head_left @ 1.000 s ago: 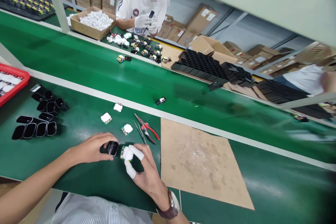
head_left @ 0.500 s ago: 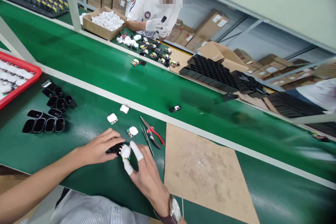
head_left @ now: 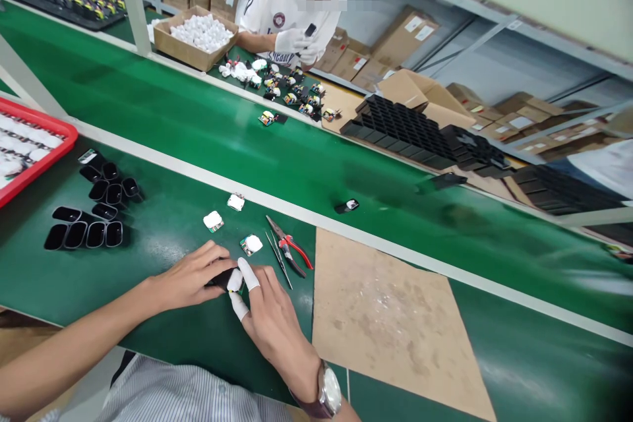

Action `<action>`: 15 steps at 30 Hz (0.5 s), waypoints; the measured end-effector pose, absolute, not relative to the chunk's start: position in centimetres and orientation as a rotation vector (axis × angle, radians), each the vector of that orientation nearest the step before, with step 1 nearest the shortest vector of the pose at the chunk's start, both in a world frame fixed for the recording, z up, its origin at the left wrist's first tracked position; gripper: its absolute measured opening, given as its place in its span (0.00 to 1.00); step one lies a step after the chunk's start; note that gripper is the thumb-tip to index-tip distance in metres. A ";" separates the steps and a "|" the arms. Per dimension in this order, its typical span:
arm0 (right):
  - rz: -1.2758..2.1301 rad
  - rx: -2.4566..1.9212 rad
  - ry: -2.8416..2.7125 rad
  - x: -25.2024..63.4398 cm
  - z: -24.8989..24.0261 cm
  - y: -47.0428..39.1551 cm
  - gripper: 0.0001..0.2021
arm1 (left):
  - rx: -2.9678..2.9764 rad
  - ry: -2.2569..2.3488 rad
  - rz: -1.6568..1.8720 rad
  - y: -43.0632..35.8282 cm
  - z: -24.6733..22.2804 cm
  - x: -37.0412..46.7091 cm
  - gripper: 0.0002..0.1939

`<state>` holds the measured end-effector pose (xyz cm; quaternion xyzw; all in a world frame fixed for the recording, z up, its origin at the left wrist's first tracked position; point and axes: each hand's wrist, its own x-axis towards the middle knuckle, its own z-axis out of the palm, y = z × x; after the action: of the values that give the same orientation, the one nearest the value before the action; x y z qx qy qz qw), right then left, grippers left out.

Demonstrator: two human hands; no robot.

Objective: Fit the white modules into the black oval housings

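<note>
My left hand (head_left: 195, 277) is closed on a black case (head_left: 221, 279) above the green table. White covers sit on the thumb and a finger of my right hand (head_left: 270, 316), which pinches a small circuit board with a white pad (head_left: 235, 281); its left end is inside the case's open end. Just beyond my hands lies another padded board (head_left: 252, 244), with two more, one (head_left: 213, 221) and another (head_left: 236, 202), farther back. Tweezers (head_left: 279, 260) and red-handled pliers (head_left: 289, 245) rest to the right of these.
Several black cases (head_left: 76, 235) stand at the left, near a red tray (head_left: 69, 138). A brown board (head_left: 390, 316) lies at the right. Beyond a pale rail (head_left: 198, 175), a green belt (head_left: 237, 145) carries parts. Across it, a person in white gloves (head_left: 291, 41) holds a small black item.
The padded board sits deeper in the black case, and my right hand has moved slightly left toward my left hand. Items on the belt have shifted right.
</note>
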<state>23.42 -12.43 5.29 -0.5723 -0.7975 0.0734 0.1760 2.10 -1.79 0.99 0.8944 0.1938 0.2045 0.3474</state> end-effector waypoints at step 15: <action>0.157 -1.407 -2.264 24.0 3.4 -11.7 0.06 | 2.069 0.431 0.397 -1.3 1.0 2.6 0.33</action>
<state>23.98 -11.74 3.43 -0.5124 -0.8244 0.0573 0.2335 2.56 -1.28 0.96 0.8465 0.1762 0.1624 0.4754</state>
